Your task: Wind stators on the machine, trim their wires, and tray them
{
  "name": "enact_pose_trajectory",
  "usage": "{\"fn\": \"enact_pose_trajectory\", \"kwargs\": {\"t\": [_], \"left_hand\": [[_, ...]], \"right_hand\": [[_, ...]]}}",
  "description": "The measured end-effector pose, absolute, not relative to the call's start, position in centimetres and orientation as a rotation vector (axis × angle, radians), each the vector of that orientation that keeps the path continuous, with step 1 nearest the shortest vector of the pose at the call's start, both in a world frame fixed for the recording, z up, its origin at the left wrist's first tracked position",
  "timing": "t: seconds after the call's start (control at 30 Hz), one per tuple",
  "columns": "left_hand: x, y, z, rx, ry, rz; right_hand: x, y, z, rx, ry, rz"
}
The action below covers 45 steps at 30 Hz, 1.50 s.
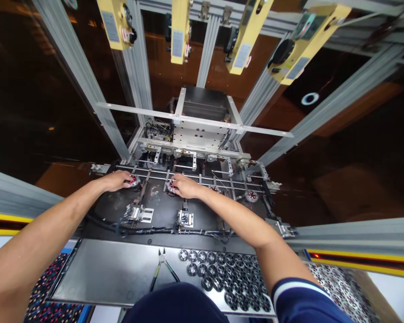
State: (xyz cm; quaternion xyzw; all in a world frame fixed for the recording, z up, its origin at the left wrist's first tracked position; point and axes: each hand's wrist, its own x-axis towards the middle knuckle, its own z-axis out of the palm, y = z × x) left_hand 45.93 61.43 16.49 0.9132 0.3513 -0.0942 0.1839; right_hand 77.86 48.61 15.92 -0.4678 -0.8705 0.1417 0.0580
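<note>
At the left station of the machine, my left hand (116,181) has its fingers closed on the rim of a round motor stator (133,180) with red showing inside. My right hand (187,186) grips a similar red-centred stator (170,185) at the second station. My right forearm partly covers another stator (214,189) at the third station. A stator with copper-coloured windings (251,196) sits at the far right station, away from both hands. The thumbs and fingertips are only partly visible.
Cutting pliers (163,264) and several black-and-silver round parts (234,269) lie on a metal tray (107,269) before me. Metal brackets (185,218) rise from the black machine bed. Yellow tensioner units (180,31) hang overhead. A crossbar (202,120) spans the frame.
</note>
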Motion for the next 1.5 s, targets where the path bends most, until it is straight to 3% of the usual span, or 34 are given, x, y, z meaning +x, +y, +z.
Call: {"fn": "enact_pose_trajectory", "kwargs": {"t": [0.17, 0.37, 0.57, 0.7, 0.87, 1.03, 1.17, 1.27, 1.4, 1.5], "left_hand": [[46.3, 59.8, 16.7, 2.584, 1.073, -0.198], [47.3, 57.5, 18.9, 2.501, 1.272, 0.226], [42.0, 45.1, 21.1, 2.273, 1.467, 0.689], [38.6, 34.5, 16.6, 2.172, 1.464, 0.563], [39.4, 29.7, 8.9, 2.208, 1.446, 0.351], [40.1, 29.4, 6.9, 2.304, 1.515, 0.353], [39.6, 30.2, 9.7, 2.384, 1.427, 0.395], [42.3, 32.4, 15.3, 2.499, 1.290, 0.496], [52.5, 37.9, 23.2, 2.812, 0.911, 0.511], [62.0, 42.7, 24.8, 2.888, 0.729, 0.325]], "right_hand": [[77.9, 48.5, 16.1, -1.433, -2.606, 0.476], [77.0, 48.4, 19.3, -1.438, -2.488, 0.460], [74.7, 37.6, 23.5, -1.280, -2.340, 0.422], [69.7, 28.8, 18.7, -1.066, -2.562, 0.484], [61.9, 27.6, 10.9, -1.052, -2.732, 0.446], [60.9, 28.7, 11.8, -1.134, -2.737, 0.317], [69.2, 27.3, 16.6, -1.259, -2.644, 0.203], [80.2, 26.6, 20.4, -1.536, -2.493, 0.122], [94.2, 27.4, 22.8, -1.966, -2.265, 0.058], [100.0, 28.5, 22.2, -2.167, -2.192, 0.094]]}}
